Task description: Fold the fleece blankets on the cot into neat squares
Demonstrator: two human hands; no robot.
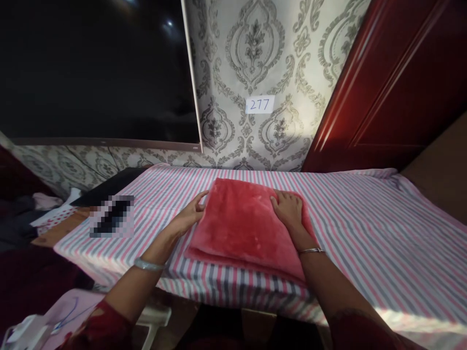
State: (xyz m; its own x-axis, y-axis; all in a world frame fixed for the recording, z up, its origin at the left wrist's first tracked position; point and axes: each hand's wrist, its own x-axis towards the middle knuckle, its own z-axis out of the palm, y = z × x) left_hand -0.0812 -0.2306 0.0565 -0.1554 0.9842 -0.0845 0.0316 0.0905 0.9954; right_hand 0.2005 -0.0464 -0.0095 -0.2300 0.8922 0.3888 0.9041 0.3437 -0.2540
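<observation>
A folded pink-red plush blanket [242, 223] lies flat on a striped cloth [365, 218] that covers the table. My left hand [190, 213] is at the blanket's left edge, thumb and fingers apart; the fingertips are partly hidden against the fabric. Spread over the upper right part of the blanket, my right hand [289, 208] rests palm down on the pile. Layered folds show along the near edge of the blanket, close to the table's front.
A blurred-out dark object [111, 217] sits on the cloth at left. A large screen [98, 73] hangs above, beside a paper label [260, 104] reading 277. A dark red wooden door or panel [386, 87] stands back right. Papers [60, 211] lie beyond the table's left edge.
</observation>
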